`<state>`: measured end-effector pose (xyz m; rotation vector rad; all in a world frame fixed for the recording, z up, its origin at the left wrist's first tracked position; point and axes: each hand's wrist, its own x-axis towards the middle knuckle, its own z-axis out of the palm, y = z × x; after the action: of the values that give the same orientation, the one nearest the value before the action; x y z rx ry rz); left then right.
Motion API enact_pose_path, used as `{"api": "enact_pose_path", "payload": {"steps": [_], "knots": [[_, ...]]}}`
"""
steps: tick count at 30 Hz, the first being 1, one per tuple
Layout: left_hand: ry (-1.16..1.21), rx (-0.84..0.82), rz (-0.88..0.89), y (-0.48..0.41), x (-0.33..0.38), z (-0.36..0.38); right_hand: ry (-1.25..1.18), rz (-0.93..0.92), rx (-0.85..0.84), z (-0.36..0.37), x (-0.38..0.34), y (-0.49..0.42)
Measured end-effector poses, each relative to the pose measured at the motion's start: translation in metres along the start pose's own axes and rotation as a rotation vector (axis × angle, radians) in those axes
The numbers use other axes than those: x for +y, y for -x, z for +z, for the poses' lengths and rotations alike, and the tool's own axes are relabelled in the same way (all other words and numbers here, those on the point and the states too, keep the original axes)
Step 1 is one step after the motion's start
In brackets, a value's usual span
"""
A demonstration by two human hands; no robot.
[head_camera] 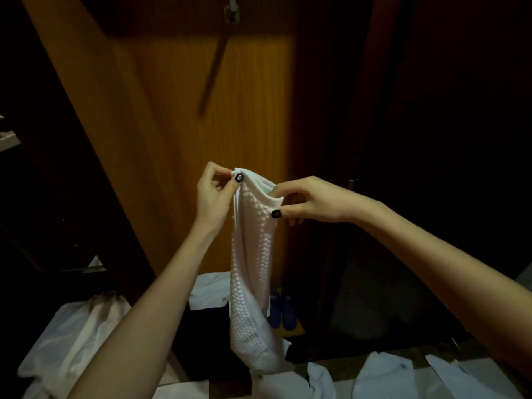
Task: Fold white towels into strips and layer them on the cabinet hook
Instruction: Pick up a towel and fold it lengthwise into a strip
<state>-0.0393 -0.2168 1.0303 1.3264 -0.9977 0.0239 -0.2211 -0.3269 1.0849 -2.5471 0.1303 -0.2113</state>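
Two grips: the left grip [214,194] and the right grip [311,201] are each closed in a pinch on the top edge of the towel [253,269], set near each other
Towel: held in the air as a narrow strip, hung down in front of the cabinet door [178,116], well below the hook [231,10]
Hook: small and set high on the door; nothing is seen draped on it
Fold: the layers are held only at the top, so they could be let fall open if either pinch is loosened
Lower end: hung loose near the white cloths [77,335] lying below; it could be snagged or twisted as the strip is raised
Hanging: if the strip is laid off-centre on so small a hook, it could be dragged off by its longer side
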Motion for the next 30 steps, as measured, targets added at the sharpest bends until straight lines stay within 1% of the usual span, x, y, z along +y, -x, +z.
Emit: {"api": "enact_pose_path", "payload": {"steps": [1,3,5,6,8,10,12,14,16,18,20,23,25,27,30], "knots": [[-0.01,-0.025,-0.022,0.001,-0.004,-0.006,0.026,0.003,-0.01,0.003,0.0,-0.003],[-0.031,-0.057,-0.057,0.004,-0.01,-0.015,0.159,0.009,-0.004,0.009,0.002,-0.011],[-0.033,-0.026,-0.068,0.006,-0.012,-0.021,0.233,0.022,0.086,0.017,0.007,-0.021],[-0.028,-0.001,-0.064,0.007,-0.011,-0.023,0.216,0.032,0.157,0.022,0.009,-0.026],[-0.021,0.029,-0.059,0.006,-0.01,-0.027,0.09,0.068,0.305,0.033,0.015,-0.035],[-0.038,0.022,-0.056,0.005,-0.008,-0.03,-0.008,0.08,0.424,0.043,0.017,-0.044],[-0.074,0.028,-0.027,0.003,-0.005,-0.035,-0.025,0.03,0.541,0.046,0.014,-0.054],[-0.149,0.087,0.035,-0.004,-0.001,-0.04,-0.044,-0.015,0.661,0.042,0.006,-0.068],[-0.191,0.15,0.033,-0.014,-0.001,-0.046,-0.015,-0.042,0.728,0.036,-0.007,-0.082],[-0.154,0.154,-0.068,-0.017,-0.001,-0.048,0.127,-0.057,0.738,0.033,-0.017,-0.095],[-0.17,0.095,-0.205,-0.008,-0.009,-0.043,0.231,-0.049,0.738,0.03,-0.021,-0.103],[-0.26,-0.019,-0.378,0.015,-0.035,-0.029,0.162,0.01,0.747,0.027,-0.023,-0.106],[-0.252,-0.053,-0.472,0.026,-0.049,-0.024,0.078,0.036,0.76,0.026,-0.023,-0.103],[-0.165,-0.074,-0.521,0.032,-0.056,-0.023,-0.007,0.023,0.741,0.022,-0.02,-0.096],[0.161,-0.126,-0.477,0.025,-0.056,-0.029,-0.135,0.021,0.632,0.007,-0.012,-0.08]]}}
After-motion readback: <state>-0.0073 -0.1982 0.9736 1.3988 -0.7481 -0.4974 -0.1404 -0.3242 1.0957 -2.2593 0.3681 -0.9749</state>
